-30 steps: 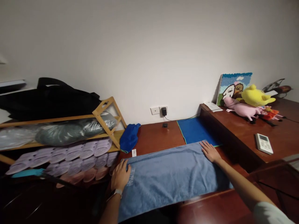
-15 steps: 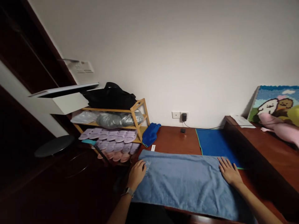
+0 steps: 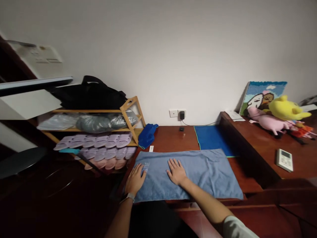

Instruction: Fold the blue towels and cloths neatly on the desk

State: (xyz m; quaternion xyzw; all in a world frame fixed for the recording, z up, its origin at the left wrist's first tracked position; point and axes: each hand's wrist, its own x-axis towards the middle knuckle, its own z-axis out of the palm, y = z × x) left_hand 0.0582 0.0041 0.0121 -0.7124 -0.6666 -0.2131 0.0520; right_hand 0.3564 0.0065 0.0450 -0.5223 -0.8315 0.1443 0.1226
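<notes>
A light blue towel (image 3: 198,172) lies spread over the brown wooden table (image 3: 170,137), its right half wrinkled and its front edge along the table's front. At the towel's left end my left hand (image 3: 135,178) rests on it with fingers stretched out, beside some pale lettering. My right hand (image 3: 177,172) lies flat and spread on the towel, left of its middle. Neither hand grips the cloth. Behind the towel's left corner is a small white tag (image 3: 151,148).
A bunched dark blue cloth (image 3: 148,135) sits back left; a flat blue cloth (image 3: 213,140) lies behind the towel. Left stands a wooden rack (image 3: 133,125) with purple slippers (image 3: 100,140) and a black bag (image 3: 91,94). A raised ledge at right holds plush toys (image 3: 284,109) and a remote (image 3: 284,160).
My right hand has moved left from the towel's far right corner toward its middle. My left hand stays at the left end. The view has turned right, showing more of the ledge.
</notes>
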